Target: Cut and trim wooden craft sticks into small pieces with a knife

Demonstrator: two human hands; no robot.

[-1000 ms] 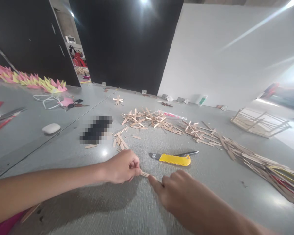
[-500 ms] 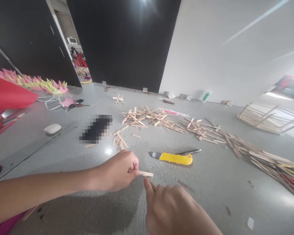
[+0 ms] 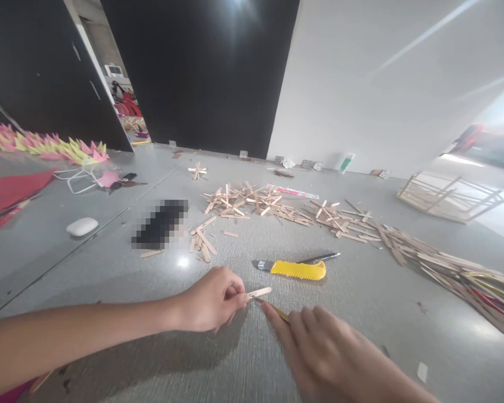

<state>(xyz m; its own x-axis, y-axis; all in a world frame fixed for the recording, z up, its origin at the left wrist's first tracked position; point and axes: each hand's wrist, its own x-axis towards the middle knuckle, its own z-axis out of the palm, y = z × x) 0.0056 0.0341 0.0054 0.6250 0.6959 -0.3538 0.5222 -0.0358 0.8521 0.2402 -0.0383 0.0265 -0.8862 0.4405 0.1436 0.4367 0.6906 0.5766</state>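
Note:
My left hand (image 3: 212, 300) pinches one end of a short wooden craft stick (image 3: 261, 291) just above the grey floor. My right hand (image 3: 323, 347) comes in from the lower right and holds a thin pencil-like tool (image 3: 277, 309) whose tip meets the stick. A yellow utility knife (image 3: 296, 269) and a black pen (image 3: 321, 258) lie on the floor just beyond both hands.
Loose sticks (image 3: 252, 202) are heaped behind the knife, with a long pile (image 3: 441, 266) running right. A stick frame (image 3: 447, 197) sits far right. A white oval object (image 3: 82, 226), a blurred dark patch (image 3: 159, 224), red paper (image 3: 8, 190) and pink-yellow paper shapes (image 3: 54, 146) lie left.
My right hand went from touching the stick's end, pulled back, and now holds a thin tool to it. The stick in my left hand is tilted up slightly. A red sheet swept past at left.

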